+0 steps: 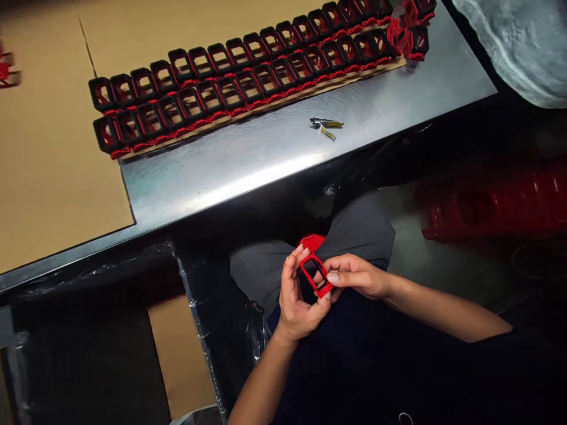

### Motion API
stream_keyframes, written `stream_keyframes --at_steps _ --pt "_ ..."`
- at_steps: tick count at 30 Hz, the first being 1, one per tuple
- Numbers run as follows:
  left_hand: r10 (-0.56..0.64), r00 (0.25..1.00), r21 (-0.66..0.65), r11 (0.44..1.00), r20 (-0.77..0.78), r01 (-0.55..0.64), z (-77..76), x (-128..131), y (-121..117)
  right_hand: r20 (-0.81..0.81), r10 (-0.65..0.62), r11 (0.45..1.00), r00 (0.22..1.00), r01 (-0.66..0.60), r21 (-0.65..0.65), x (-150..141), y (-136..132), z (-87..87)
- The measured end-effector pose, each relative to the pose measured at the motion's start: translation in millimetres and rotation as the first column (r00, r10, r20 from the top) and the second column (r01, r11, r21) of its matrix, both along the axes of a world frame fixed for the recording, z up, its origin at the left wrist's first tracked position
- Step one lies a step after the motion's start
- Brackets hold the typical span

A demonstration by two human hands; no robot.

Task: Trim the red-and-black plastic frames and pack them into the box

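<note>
Above my lap, a red plastic part with a rectangular frame (323,290) and a rounded tab is held between both hands. My left hand (297,301) curls round it, fingers along the upper left side and thumb at the bottom corner. From the right, my right hand (354,277) pinches the frame's right edge between thumb and fingers; some of those fingertips are hidden behind it. Two long rows of similar black and red frames (229,92) stand on the table beyond my hands.
A nail clipper (326,126) with yellow marks lies on the metal tabletop (212,171). Brown cardboard (48,159) covers the table's left part. At the right is a red plastic stool-like object (496,200), with a pale cloth or bag (522,47) above. A plastic-lined box (88,354) stands at lower left.
</note>
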State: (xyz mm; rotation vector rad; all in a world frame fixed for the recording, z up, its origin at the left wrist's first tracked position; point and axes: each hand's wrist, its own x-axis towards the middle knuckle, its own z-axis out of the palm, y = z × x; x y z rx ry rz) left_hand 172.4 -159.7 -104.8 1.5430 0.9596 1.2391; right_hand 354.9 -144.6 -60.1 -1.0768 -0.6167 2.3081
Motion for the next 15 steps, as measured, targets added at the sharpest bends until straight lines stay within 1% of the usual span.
stream_keyframes --at_steps 6,8,10,11,12,13,14,15 --pt "-0.021 1.0 -0.024 0.999 0.023 0.021 3.8 0.2 5.5 -0.069 -0.043 0.994 0.997 0.036 -0.103 -5.0 0.6 0.0" --pt "-0.017 1.0 -0.034 0.999 0.019 0.018 4.1 0.3 6.6 -0.069 -0.067 0.99 0.995 0.058 -0.131 -7.4 1.8 0.9" --pt "0.002 1.0 -0.073 0.997 0.023 0.0 5.9 -1.2 6.4 -0.031 -0.096 0.988 0.995 0.092 -0.125 -8.6 3.1 2.5" --pt "0.006 0.999 -0.106 0.994 0.038 -0.002 8.2 -3.0 6.0 0.015 -0.11 0.99 0.994 0.111 -0.09 -8.4 3.9 3.7" --pt "0.006 0.998 -0.142 0.99 0.058 0.002 11.8 -5.8 5.6 0.081 -0.124 0.992 0.989 0.126 -0.02 -7.5 5.0 5.3" --pt "0.008 0.997 -0.176 0.984 0.072 0.004 16.7 -9.6 5.3 0.165 -0.138 0.988 0.977 0.124 0.093 -6.2 6.6 7.1" --pt "0.014 0.998 -0.204 0.979 0.064 0.0 22.9 -14.3 5.2 0.253 -0.146 0.967 0.956 0.084 0.242 -5.0 9.0 8.9" --pt "0.023 0.999 -0.223 0.975 0.027 -0.017 30.5 -20.0 5.5 0.331 -0.148 0.913 0.932 0.0 0.407 -4.3 12.3 10.6"
